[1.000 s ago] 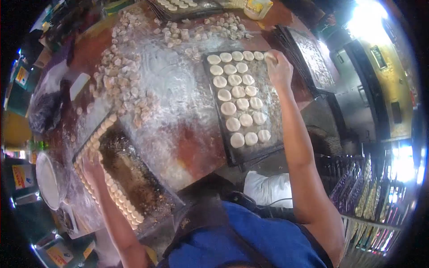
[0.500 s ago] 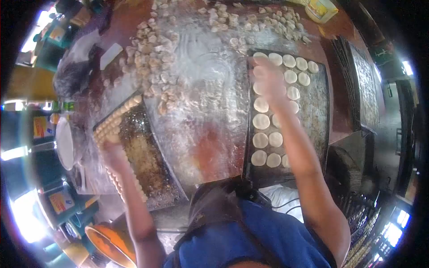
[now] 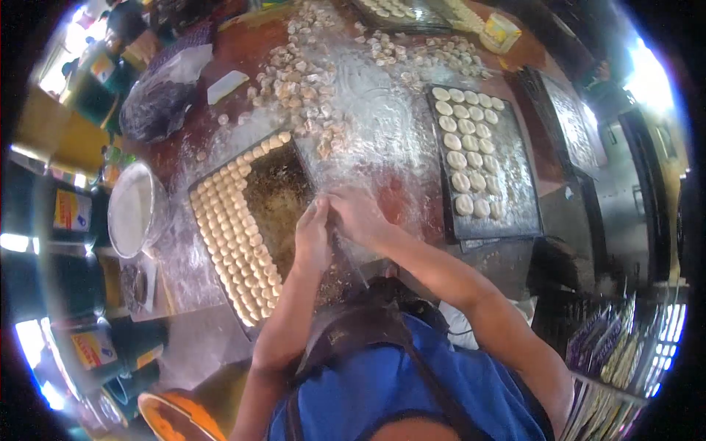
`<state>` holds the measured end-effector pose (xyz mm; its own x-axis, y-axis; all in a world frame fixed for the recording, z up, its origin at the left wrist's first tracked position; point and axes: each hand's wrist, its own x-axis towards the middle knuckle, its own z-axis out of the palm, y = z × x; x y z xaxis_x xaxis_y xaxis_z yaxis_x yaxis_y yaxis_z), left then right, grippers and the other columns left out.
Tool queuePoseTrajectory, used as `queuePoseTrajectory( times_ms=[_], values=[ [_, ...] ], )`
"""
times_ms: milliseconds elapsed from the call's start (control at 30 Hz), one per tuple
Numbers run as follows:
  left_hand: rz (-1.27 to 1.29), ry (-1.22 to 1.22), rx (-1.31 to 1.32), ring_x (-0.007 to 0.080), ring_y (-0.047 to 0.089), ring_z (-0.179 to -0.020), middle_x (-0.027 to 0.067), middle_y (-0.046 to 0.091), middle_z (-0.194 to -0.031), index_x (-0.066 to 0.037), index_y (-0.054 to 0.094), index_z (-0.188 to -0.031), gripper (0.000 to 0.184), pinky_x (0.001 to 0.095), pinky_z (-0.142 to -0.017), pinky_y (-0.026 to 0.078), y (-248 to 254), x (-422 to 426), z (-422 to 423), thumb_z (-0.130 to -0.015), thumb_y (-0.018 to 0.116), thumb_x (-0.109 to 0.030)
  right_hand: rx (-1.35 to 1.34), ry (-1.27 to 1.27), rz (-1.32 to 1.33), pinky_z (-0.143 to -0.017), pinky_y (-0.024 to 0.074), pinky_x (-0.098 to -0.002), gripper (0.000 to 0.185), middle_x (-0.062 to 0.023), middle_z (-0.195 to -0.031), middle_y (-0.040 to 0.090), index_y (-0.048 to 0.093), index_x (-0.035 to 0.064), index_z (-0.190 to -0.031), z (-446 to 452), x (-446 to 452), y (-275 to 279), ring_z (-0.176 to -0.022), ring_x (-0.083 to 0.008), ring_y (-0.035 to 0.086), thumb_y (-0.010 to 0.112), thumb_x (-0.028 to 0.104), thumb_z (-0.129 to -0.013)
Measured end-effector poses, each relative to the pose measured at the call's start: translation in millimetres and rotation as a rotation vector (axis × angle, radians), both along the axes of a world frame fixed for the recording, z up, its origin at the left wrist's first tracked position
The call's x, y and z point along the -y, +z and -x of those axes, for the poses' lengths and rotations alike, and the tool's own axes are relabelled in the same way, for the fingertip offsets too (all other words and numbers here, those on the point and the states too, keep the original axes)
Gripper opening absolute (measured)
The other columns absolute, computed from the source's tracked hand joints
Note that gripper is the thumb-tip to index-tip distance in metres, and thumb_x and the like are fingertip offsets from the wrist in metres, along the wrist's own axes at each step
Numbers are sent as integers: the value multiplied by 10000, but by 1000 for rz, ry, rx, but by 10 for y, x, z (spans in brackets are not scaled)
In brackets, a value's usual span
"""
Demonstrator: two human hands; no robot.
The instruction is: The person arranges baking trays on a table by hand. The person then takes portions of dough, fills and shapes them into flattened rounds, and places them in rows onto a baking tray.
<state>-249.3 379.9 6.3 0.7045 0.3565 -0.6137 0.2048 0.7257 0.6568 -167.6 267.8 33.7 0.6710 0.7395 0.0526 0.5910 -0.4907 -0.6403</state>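
Note:
My left hand point(image 3: 313, 234) and my right hand point(image 3: 357, 214) meet at the right edge of the left baking tray point(image 3: 294, 176), fingers curled in against each other. Whatever lies between them is hidden. Rows of small dough balls point(image 3: 234, 228) fill the tray's left side, while its right side shows bare, stained metal. Across the table, the right baking tray point(image 3: 507, 209) carries flattened dough rounds point(image 3: 468, 142) in rows on its left part and along its top. Neither hand touches that tray.
Floured dough pieces point(image 3: 300, 77) lie scattered over the far table. A white basin point(image 3: 136, 211) stands at the left, near a dark plastic bag point(image 3: 158, 103) and a white scraper point(image 3: 226, 87). Beyond are a yellow-white tub point(image 3: 500, 33) and stacked trays point(image 3: 570, 117) at the right.
My right hand has left the dough rounds on the right tray, and my left hand has left the dough balls. Both have come together between the trays. The view has shifted.

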Motion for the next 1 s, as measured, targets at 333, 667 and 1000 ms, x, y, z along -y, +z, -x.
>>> queuePoseTrajectory(
  times_ms=[333,667,1000],
  values=[
    [-628,-887,309,98,625,-765,30,680,-821,44,694,-1018,162,254,-664,504,91,-114,62,-916,599,-38,-61,-415,9,-741,572,-343,293,-159,-963,729,709,7,-1086,319,573,213,-814,-235,713,730,53,-797],
    [-1688,-643,312,312,673,-899,231,670,-1015,-46,562,-1220,323,392,-743,560,-315,696,-64,-907,515,20,-309,-390,95,-777,555,-382,258,-177,-967,717,703,32,-1085,-146,990,-465,-842,-279,707,696,104,-838],
    [-1100,-375,20,340,648,-959,176,681,-1046,-10,711,-1012,271,402,-885,509,-457,994,-303,-770,597,39,-241,-90,-152,-833,498,-471,200,-204,-1035,607,666,1,-967,-432,1346,-746,-995,-409,578,706,99,-798]
  ],
)
